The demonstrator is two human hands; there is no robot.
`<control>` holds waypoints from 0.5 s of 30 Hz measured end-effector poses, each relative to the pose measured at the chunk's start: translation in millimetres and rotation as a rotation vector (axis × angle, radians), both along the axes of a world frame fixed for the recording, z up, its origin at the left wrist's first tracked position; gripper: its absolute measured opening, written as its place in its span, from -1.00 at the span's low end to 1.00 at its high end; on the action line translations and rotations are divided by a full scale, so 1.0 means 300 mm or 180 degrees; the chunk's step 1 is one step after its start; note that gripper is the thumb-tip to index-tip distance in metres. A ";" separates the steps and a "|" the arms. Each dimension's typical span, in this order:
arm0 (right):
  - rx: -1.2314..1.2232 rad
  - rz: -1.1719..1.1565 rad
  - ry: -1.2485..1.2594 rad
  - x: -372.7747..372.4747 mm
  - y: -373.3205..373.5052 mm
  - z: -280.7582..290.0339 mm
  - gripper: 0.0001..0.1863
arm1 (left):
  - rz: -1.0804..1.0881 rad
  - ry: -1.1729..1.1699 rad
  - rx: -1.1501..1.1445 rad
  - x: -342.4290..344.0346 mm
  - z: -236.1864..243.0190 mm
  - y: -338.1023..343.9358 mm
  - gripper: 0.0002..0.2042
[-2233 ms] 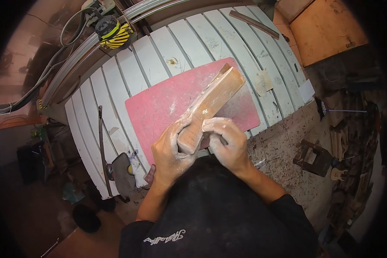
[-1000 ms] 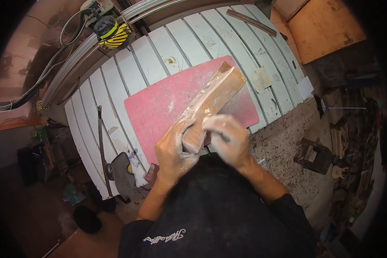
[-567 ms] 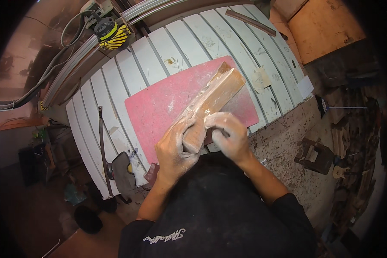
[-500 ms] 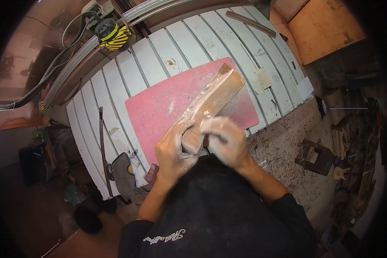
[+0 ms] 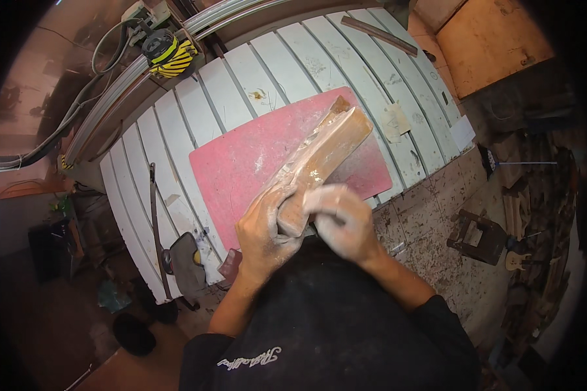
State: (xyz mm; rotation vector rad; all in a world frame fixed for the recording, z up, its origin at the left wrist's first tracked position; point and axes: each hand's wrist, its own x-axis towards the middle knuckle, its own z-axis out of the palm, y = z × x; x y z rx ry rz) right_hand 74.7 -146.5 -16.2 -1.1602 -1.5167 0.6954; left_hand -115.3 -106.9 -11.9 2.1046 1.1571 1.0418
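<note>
A long, dust-coated wooden piece (image 5: 336, 140) slants away from me over a pink mat (image 5: 231, 156). Its surface is tan with whitish patches, and a ridge runs along its left side. My left hand (image 5: 262, 228) is wrapped round its near end, which is blunt and faces my body. Close against the right side of that end is my right hand (image 5: 346, 218), whitened with dust and slightly smeared by motion. Its fingers are curled in, and I cannot make out what they hold, if anything.
The mat lies on a white slatted table (image 5: 169, 140). A dark strip (image 5: 155, 221) and a grey dusty pad-like object (image 5: 188, 264) rest at its left. Another brown strip (image 5: 379, 36) lies at the far right. A small dark stool (image 5: 477, 238) stands on the floor to the right.
My right hand has shifted slightly along the near end of the wooden piece, with its fingers still curled. The left hand keeps its grip, and the wooden piece has barely moved.
</note>
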 end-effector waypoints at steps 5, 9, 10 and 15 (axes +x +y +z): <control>-0.0137 -0.0235 -0.0086 0.032 0.012 -0.061 -0.65 | 0.0010 -0.0110 -0.0047 0.006 0.008 -0.006 -0.36; 0.0087 0.0135 0.0245 -0.045 -0.050 0.028 -0.68 | -0.0051 -0.0086 -0.0106 -0.010 0.015 -0.004 -0.36; 0.0189 0.0186 0.0212 -0.033 -0.041 0.020 -0.68 | -0.0063 -0.0083 -0.0093 -0.010 0.015 -0.003 -0.36; 0.0175 -0.0104 0.0014 -0.036 -0.023 0.012 -0.66 | -0.0068 -0.0015 0.0045 0.000 0.015 0.004 -0.36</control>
